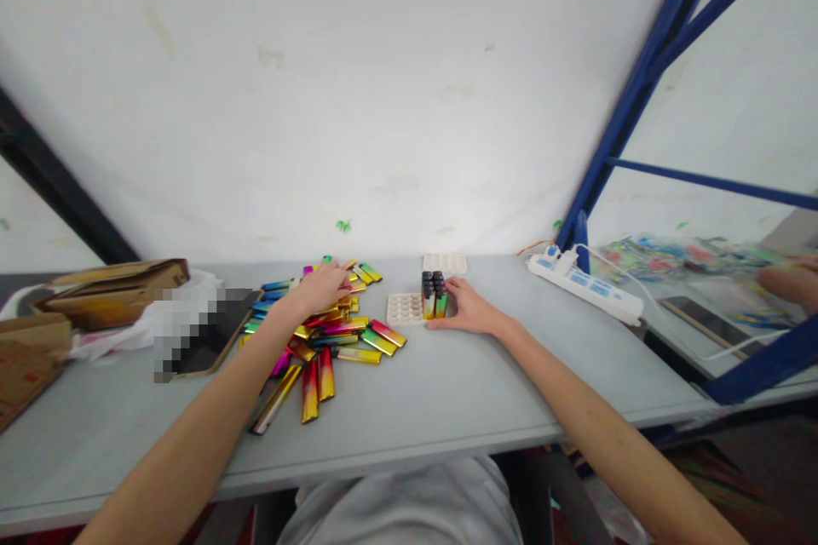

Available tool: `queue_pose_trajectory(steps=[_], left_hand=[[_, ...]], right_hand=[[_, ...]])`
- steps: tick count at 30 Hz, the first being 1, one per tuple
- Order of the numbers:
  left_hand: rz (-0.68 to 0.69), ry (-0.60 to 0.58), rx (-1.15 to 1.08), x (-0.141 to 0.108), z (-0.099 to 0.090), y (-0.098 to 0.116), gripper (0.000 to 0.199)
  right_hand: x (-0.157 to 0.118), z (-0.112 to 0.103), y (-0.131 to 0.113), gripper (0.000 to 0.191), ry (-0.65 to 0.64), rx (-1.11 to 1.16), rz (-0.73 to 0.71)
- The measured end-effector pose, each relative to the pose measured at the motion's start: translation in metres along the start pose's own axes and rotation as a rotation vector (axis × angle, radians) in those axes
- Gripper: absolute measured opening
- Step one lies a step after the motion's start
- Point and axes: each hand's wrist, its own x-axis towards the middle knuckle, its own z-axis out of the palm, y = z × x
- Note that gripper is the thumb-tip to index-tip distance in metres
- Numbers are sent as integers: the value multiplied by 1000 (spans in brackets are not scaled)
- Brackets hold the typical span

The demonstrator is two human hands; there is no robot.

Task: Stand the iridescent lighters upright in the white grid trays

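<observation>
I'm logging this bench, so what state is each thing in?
Left hand: on the loose lighters
Right hand: cupped beside upright lighters
Loose lighters: heaped, lying down
Upright lighters: standing in front tray
Front tray: partly filled
Back tray: flat, unfilled
Power strip: plug inserted
Tablet: flat, screen dark
Cardboard box: looks opened

White power strip (584, 285), blue metal frame (630, 115), cardboard box (121, 294) (open), dark-screened tablet (208, 336), pale wall (396, 102)

Multicoloured metallic lighters (309, 389), blue frame (613, 136)
</observation>
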Motion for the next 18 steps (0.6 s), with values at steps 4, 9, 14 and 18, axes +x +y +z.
queue_pose_trajectory(steps=[4,9,14,18], left_hand=[[-36,104,27,-12,-14,10,24],[15,349,-135,-23,-32,35,35],[50,413,-604,-26,-29,59,38],[-13,328,-1080,-21,-17,70,38]], right_hand=[[3,3,2,83,6,21,-9],[4,5,1,80,29,9,-9],[7,4,-3,77,33,-59,-3],[15,-2,-5,76,-1,-167,-12]])
